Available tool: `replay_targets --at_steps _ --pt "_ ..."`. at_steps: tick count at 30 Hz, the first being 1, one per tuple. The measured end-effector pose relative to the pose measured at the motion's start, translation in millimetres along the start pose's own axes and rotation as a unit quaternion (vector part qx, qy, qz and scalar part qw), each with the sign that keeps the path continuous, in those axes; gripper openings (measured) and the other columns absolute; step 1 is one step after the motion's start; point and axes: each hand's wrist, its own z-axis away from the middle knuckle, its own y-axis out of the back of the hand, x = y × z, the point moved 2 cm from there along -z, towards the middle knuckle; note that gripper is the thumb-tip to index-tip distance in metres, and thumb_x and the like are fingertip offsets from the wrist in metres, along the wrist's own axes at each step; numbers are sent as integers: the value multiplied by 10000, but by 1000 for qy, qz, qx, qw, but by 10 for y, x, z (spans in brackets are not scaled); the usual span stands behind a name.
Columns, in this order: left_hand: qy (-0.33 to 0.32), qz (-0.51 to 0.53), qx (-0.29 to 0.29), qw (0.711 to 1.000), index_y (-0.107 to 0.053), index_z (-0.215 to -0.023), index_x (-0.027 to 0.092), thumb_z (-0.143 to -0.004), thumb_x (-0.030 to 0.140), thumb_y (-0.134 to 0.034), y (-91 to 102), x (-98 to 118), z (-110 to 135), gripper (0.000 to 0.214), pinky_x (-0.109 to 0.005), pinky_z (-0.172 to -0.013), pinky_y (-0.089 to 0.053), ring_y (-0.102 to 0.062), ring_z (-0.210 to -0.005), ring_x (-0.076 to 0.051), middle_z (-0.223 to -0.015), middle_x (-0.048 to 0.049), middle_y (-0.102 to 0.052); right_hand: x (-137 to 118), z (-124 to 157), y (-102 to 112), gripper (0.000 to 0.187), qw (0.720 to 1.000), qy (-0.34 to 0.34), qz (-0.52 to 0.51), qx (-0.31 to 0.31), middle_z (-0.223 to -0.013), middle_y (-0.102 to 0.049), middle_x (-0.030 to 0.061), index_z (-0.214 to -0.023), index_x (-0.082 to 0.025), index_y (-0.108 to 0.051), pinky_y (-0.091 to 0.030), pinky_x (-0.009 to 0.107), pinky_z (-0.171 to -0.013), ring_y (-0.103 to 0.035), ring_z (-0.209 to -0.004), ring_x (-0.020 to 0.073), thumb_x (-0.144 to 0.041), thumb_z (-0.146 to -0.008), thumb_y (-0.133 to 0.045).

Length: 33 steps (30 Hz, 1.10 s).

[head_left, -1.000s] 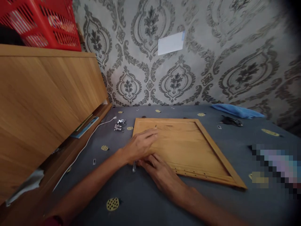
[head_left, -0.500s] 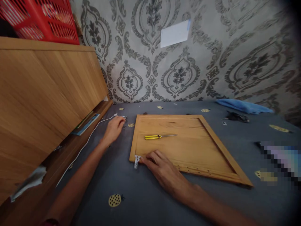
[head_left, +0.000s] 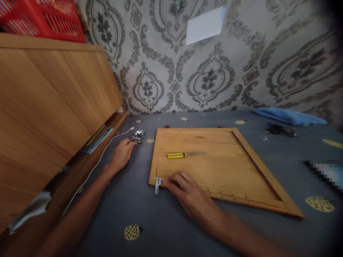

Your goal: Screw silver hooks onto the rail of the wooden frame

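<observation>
At the near-left corner of the wooden panel (head_left: 219, 166), a metal fitting (head_left: 157, 181) is apparently steadied by the right hand (head_left: 190, 195), fingers bunched; whether anything's pinched can't be told. Left of the panel, metal pieces (head_left: 139, 134) are met by the left hand (head_left: 122, 154), fingers curled, hold unclear. On the panel, a screwdriver (head_left: 177, 155) is parked, presumably for easy reach.

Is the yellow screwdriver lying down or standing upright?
Lying down: the screwdriver rests on the wooden panel, its whole length stretched along the surface.
</observation>
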Motion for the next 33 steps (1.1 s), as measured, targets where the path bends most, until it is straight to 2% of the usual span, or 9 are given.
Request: replay_targets --at_steps 3,10,14,19,22,26,33 --pt "-8 4 -5 1000 -708 -1097 215 -1002 176 -461 -4 6 41 267 -307 -816 -493 -600 -926 -203 -953 -53 -640 3 -3 0 298 1000 -3 1 -12 -1016 -635 89 -1252 -159 -598 -555 362 -794 -560 -914 220 -95 -991 -469" --pt "11 27 3 1000 -704 -1063 209 -985 181 -485 5 26 75 234 -312 -839 -506 -637 -933 -205 -945 -50 -665 -4 -15 -5 293 1000 -1 -5 1 -998 -638 87 -1246 -155 -598 -558 365 -766 -558 -895 225 -94 -985 -479" --pt "46 36 30 998 -663 -1048 197 -972 172 -485 51 -48 28 196 -318 -836 -513 -650 -899 -203 -958 -51 -678 2 -12 -5 296 1000 5 2 -6 -1004 -641 98 -1237 -134 -607 -562 369 -772 -560 -904 224 -89 -990 -450" --pt "79 26 47 995 -620 -1139 186 -952 153 -490 52 -161 -20 230 -319 -794 -511 -647 -878 -210 -940 -51 -670 14 -8 -12 305 1000 1 -6 0 -995 -647 99 -1234 -146 -621 -561 365 -770 -560 -901 215 -113 -1009 -418" --pt "72 15 36 997 -637 -1149 200 -949 149 -501 22 -170 -38 247 -320 -814 -512 -648 -892 -209 -951 -45 -679 8 -11 -6 297 1000 -2 -8 -2 -1004 -650 99 -1224 -141 -625 -563 359 -776 -560 -906 212 -111 -1010 -421" --pt "54 -6 24 998 -677 -1050 209 -973 177 -506 22 -170 -39 191 -327 -852 -510 -659 -948 -216 -997 -47 -699 -1 -20 9 294 1000 -1 -8 -3 -999 -651 97 -1224 -138 -624 -564 363 -773 -562 -903 217 -98 -998 -440" --pt "17 -61 -2 998 -710 -1002 225 -1001 246 -523 89 -242 20 188 -302 -801 -503 -662 -884 -206 -915 -46 -695 6 -12 2 352 1000 -6 -10 -9 -1022 -656 95 -1299 -167 -610 -564 375 -788 -567 -923 226 -96 -983 -470"
